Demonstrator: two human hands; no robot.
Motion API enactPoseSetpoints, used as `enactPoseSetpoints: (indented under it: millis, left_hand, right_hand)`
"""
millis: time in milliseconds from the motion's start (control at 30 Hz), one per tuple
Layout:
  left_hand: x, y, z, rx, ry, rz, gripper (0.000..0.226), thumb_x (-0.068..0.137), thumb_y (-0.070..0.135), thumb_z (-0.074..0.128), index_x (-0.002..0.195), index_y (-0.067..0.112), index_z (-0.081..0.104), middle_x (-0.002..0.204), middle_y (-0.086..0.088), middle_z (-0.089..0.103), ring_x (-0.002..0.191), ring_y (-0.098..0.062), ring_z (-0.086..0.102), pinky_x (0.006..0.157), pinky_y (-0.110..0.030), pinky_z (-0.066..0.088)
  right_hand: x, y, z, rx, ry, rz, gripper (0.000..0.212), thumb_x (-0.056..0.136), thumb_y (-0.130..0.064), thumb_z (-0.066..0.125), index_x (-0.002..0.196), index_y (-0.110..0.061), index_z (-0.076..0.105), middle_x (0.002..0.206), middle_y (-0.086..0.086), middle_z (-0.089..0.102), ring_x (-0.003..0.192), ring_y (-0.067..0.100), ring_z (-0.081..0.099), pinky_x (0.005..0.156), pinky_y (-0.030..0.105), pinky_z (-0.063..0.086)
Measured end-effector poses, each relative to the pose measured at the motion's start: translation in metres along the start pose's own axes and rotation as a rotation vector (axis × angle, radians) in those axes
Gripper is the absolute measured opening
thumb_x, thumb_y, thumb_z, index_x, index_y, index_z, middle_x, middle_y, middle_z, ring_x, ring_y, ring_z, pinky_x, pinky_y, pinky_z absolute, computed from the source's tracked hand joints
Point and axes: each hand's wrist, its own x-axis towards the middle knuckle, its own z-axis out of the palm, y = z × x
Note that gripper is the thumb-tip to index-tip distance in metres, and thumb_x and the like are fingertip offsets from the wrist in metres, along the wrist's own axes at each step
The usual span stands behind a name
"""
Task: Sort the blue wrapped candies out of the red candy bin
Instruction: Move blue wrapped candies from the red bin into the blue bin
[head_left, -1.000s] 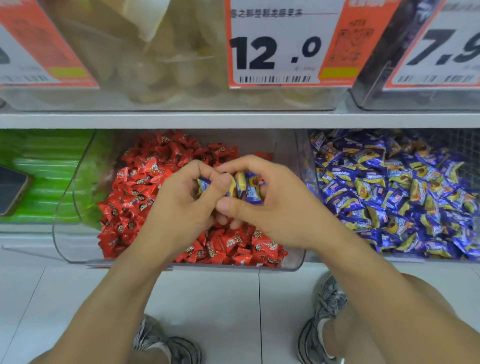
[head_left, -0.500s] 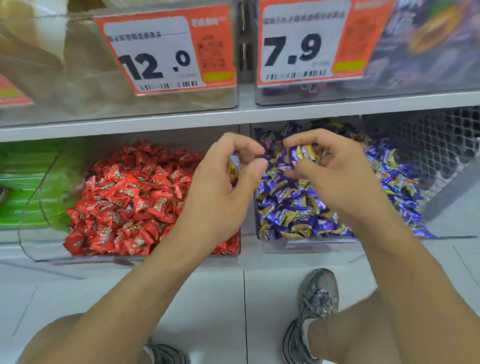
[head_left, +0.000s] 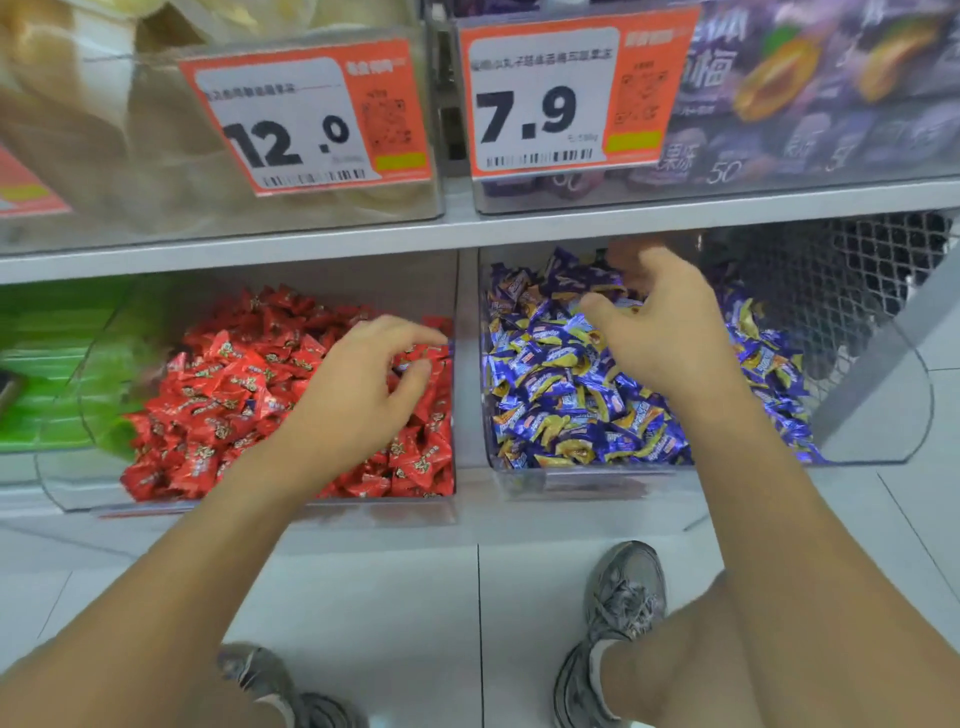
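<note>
No blue candies are seen among the red candy bin; left hand and right hand are held loosely spread, nothing gripped.

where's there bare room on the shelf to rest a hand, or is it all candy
Bare: the strip between the red candy bin and blue candy bin, and the floor tiles below. Crowded: both bins, heaped to their fronts.

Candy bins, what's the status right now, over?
Left hand open over red candy bin, holding nothing. Right hand open over blue candies. No blue visible among the reds. Nothing in the way.
</note>
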Motion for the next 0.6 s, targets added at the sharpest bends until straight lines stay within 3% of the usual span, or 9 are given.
enactPoseSetpoints:
  millis: [133, 267, 333, 400, 533, 600]
  left_hand:
    - [-0.007, -0.035, 0.001, 0.199, -0.289, 0.065, 0.037, 0.094, 0.026, 0.06, 0.131, 0.02, 0.06, 0.138, -0.002, 0.055, 0.13, -0.022, 0.047, 0.109, -0.031, 0.032]
    - [-0.011, -0.055, 0.001, 0.242, -0.353, 0.059, 0.037, 0.093, 0.039, 0.059, 0.125, 0.023, 0.065, 0.14, -0.001, 0.053, 0.128, -0.021, 0.049, 0.109, -0.038, 0.035]
    - [-0.011, -0.063, -0.002, 0.211, -0.341, 0.076, 0.036, 0.091, 0.045, 0.061, 0.118, 0.023, 0.07, 0.134, 0.002, 0.058, 0.122, -0.02, 0.054, 0.104, -0.038, 0.04]
    - [-0.012, -0.07, -0.005, 0.18, -0.335, 0.099, 0.037, 0.089, 0.047, 0.061, 0.113, 0.021, 0.072, 0.128, 0.002, 0.062, 0.117, -0.021, 0.057, 0.1, -0.039, 0.043]
    - [-0.015, -0.078, -0.01, 0.147, -0.359, 0.1, 0.041, 0.092, 0.053, 0.052, 0.112, 0.023, 0.072, 0.121, 0.002, 0.065, 0.114, -0.02, 0.057, 0.101, -0.037, 0.04]
    - [-0.015, -0.08, -0.01, 0.145, -0.364, 0.098, 0.042, 0.093, 0.055, 0.047, 0.109, 0.026, 0.073, 0.119, 0.002, 0.065, 0.112, -0.02, 0.057, 0.102, -0.037, 0.039]
  right_hand:
    - [-0.008, -0.019, 0.019, 0.055, 0.099, -0.11, 0.02, 0.088, -0.02, 0.065, 0.107, -0.02, 0.069, 0.097, -0.006, 0.071, 0.08, 0.007, 0.063, 0.079, 0.028, 0.051]
    - [-0.035, -0.045, 0.049, 0.047, 0.026, -0.39, 0.021, 0.086, -0.01, 0.064, 0.103, -0.019, 0.07, 0.096, -0.006, 0.066, 0.08, 0.004, 0.062, 0.077, 0.023, 0.052]
    - [-0.041, -0.062, 0.059, -0.003, -0.108, -0.561, 0.018, 0.088, -0.013, 0.066, 0.105, -0.017, 0.07, 0.097, -0.005, 0.064, 0.083, 0.004, 0.062, 0.079, 0.017, 0.05]
    - [-0.033, -0.085, 0.067, -0.082, -0.339, -0.619, 0.017, 0.092, -0.023, 0.066, 0.107, -0.017, 0.07, 0.1, -0.004, 0.067, 0.086, 0.005, 0.065, 0.081, 0.018, 0.051]
    - [0.021, -0.122, 0.106, -0.662, -0.673, -0.506, 0.039, 0.094, -0.036, 0.062, 0.128, -0.016, 0.061, 0.125, 0.003, 0.065, 0.108, 0.018, 0.063, 0.095, 0.03, 0.047]
    - [0.046, -0.125, 0.139, -0.917, -0.777, -0.314, 0.058, 0.097, -0.049, 0.053, 0.139, -0.009, 0.05, 0.141, 0.009, 0.054, 0.124, 0.026, 0.054, 0.1, 0.032, 0.041]
